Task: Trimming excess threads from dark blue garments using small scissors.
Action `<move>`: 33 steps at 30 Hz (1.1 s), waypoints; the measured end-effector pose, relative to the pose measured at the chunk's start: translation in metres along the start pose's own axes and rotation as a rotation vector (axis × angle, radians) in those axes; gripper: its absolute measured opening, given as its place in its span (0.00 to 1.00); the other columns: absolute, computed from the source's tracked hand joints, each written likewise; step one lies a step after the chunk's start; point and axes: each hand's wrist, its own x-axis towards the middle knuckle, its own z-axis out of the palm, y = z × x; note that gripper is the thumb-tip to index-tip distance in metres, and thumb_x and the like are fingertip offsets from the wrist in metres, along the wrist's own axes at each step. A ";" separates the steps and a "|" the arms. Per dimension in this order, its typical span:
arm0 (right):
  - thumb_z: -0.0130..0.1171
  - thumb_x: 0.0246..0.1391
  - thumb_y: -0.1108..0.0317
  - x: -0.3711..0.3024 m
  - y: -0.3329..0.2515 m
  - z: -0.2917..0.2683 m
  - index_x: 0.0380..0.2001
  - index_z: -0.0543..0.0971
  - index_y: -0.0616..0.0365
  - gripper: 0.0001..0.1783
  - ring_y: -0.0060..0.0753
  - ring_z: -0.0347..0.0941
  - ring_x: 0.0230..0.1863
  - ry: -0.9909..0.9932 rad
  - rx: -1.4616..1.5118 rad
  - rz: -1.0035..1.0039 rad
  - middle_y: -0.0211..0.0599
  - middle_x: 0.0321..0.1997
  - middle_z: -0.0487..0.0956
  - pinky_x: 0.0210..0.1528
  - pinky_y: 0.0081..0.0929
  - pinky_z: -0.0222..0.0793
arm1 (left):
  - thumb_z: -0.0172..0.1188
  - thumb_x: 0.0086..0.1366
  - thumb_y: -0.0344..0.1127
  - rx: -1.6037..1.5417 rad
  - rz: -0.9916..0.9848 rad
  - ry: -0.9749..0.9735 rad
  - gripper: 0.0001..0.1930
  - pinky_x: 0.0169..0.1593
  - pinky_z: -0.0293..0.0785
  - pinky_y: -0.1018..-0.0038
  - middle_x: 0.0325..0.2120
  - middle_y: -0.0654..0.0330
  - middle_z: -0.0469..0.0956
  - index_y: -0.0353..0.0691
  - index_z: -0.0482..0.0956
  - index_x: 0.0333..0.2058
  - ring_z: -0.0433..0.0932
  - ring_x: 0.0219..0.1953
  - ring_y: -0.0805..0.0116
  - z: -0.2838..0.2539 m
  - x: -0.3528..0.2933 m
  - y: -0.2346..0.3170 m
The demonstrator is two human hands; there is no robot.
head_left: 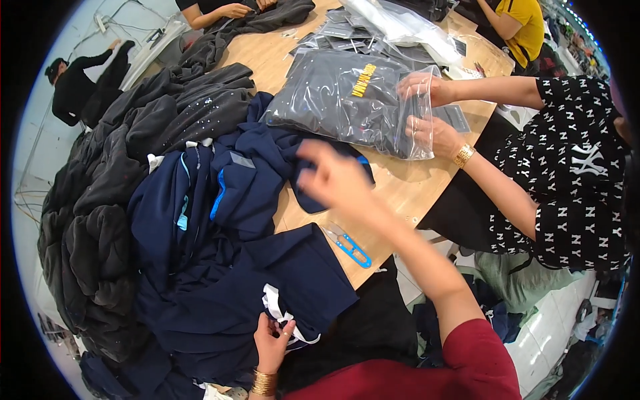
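Observation:
Near the front edge, my left hand [272, 343], with gold bangles at its wrist, is closed on a dark navy garment [220, 293]. White tape [272, 300] sticks up beside its fingertips and trails to the right. My right hand [333, 180] reaches forward over the table, blurred by motion. Its fingers look spread, and I see nothing in them. Beneath and beyond it lies more navy fabric [312, 190] with a bright blue edge. Blue-handled thread snips [349, 247] lie on the wooden table below my right forearm.
Dark grey garments [120, 220] heap up along the left side. Across the table at right, a co-worker's hands [430, 130] hold a clear plastic bag [340, 100] with a folded dark garment inside. Tags and plastic bags [400, 33] pile up behind it. Other people work farther off.

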 end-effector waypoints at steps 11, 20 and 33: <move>0.58 0.49 0.64 -0.155 -0.064 0.035 0.43 0.72 0.58 0.17 0.42 0.73 0.34 -0.477 0.283 -0.167 0.38 0.33 0.72 0.34 0.31 0.70 | 0.65 0.50 0.27 0.329 0.254 -0.027 0.11 0.22 0.63 0.82 0.19 0.61 0.67 0.32 0.71 0.29 0.67 0.17 0.76 0.008 -0.017 0.048; 0.57 0.51 0.57 -0.177 -0.073 0.025 0.29 0.75 0.56 0.12 0.45 0.74 0.25 -0.520 0.142 -0.023 0.42 0.21 0.76 0.25 0.35 0.68 | 0.62 0.55 0.28 0.010 0.114 0.075 0.12 0.19 0.59 0.86 0.22 0.68 0.71 0.33 0.74 0.38 0.63 0.17 0.85 0.012 -0.022 0.046; 0.55 0.55 0.68 -0.171 -0.099 0.006 0.29 0.78 0.63 0.08 0.09 0.58 0.12 -0.641 0.532 0.380 0.21 0.12 0.67 0.15 0.11 0.50 | 0.61 0.56 0.27 -0.070 0.226 0.110 0.10 0.24 0.57 0.87 0.25 0.71 0.72 0.33 0.72 0.36 0.60 0.21 0.88 -0.007 -0.034 0.043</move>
